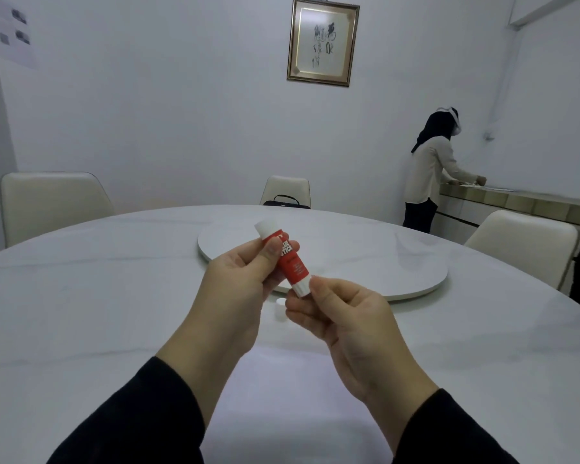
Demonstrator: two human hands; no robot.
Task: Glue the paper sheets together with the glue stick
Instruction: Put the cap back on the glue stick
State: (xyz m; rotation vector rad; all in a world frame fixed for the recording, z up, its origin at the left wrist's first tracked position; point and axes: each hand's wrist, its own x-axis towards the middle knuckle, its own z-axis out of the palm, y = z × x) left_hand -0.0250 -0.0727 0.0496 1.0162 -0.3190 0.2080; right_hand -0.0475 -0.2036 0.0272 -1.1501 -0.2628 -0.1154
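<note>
Aloft, glue stick [290, 262] in left hand [240, 279], right hand [332, 313] pinching base

Glue stick [290, 262] is red with white lettering, white at both ends. The little cap [281, 309] lying on the tabletop [114, 313] is white too. Tabletop is white with faint grey marbling, same deal for the round turntable [365, 259] in the middle. Sleeves [141, 420] are black. Chairs [51, 205] are cream. Walls are plain white, and the picture frame [322, 41] is dark brown with gold trim, black brush calligraphy on off-white paper inside. Black bag [286, 201] on the far chair.
</note>
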